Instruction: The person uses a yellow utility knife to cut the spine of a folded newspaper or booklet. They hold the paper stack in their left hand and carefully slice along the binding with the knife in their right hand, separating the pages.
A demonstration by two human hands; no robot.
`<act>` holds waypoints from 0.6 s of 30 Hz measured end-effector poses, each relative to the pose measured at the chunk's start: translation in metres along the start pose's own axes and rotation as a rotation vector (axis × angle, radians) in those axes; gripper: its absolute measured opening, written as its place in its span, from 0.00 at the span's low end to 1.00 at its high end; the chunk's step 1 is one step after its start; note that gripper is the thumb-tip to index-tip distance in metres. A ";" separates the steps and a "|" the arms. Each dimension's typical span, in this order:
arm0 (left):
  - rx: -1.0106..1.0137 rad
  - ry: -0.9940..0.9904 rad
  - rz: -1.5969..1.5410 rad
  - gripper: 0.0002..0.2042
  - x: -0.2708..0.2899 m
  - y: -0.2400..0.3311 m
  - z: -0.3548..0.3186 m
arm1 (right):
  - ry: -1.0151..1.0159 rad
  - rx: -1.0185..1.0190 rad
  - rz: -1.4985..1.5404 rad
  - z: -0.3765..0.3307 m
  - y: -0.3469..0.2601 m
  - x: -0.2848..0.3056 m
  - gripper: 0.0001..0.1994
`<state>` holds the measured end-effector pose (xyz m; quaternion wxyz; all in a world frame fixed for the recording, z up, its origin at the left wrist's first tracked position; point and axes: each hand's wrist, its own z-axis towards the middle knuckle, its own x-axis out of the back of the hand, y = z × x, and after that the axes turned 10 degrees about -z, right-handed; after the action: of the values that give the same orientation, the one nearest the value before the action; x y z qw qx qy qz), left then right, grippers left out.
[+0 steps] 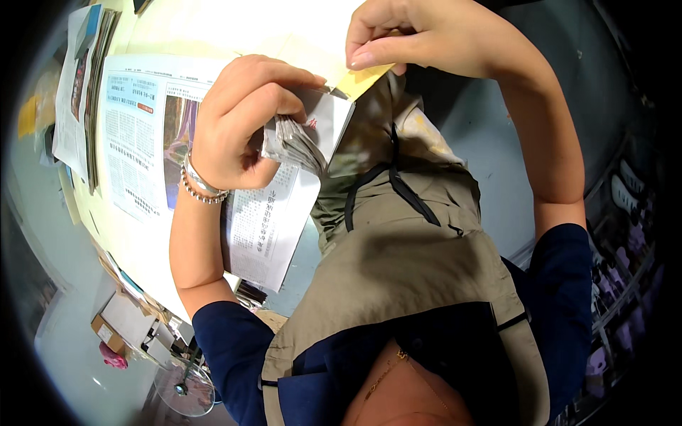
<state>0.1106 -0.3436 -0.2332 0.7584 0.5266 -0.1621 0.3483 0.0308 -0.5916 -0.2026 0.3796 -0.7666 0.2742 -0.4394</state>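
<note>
My left hand (241, 121), with bracelets at the wrist, is closed around a wad of folded grey-white paper (293, 145). A flat white piece (328, 121) with a small red mark juts from the same grip. My right hand (408, 42) pinches a yellow paper strip (364, 79) between thumb and fingers. The strip's lower end meets the top edge of the white piece; whether the two are joined I cannot tell. Beneath my left hand lies a spread newspaper (135, 142), one sheet of it hanging over the table's near edge.
The pale yellow table (177, 28) curves along the left and top. A stack of papers (89, 99) stands at its far left. A clear round fan (183, 389) and a cardboard box (110, 334) are at lower left. A rack (621, 284) with purple items stands at right.
</note>
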 end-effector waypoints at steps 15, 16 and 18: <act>-0.070 0.022 -0.159 0.09 0.013 -0.008 -0.007 | 0.131 0.135 0.143 -0.023 -0.006 -0.082 0.09; -0.073 0.070 -0.207 0.08 0.015 -0.009 -0.012 | 0.106 0.123 0.174 -0.024 -0.010 -0.094 0.09; -0.102 0.131 -0.325 0.09 0.013 -0.021 -0.016 | 0.158 0.187 0.189 -0.027 -0.012 -0.123 0.09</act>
<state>0.1324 -0.3292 -0.2460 0.8392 0.4832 -0.0426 0.2461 -0.0494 -0.5013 -0.2408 0.4661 -0.6617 0.3322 -0.4843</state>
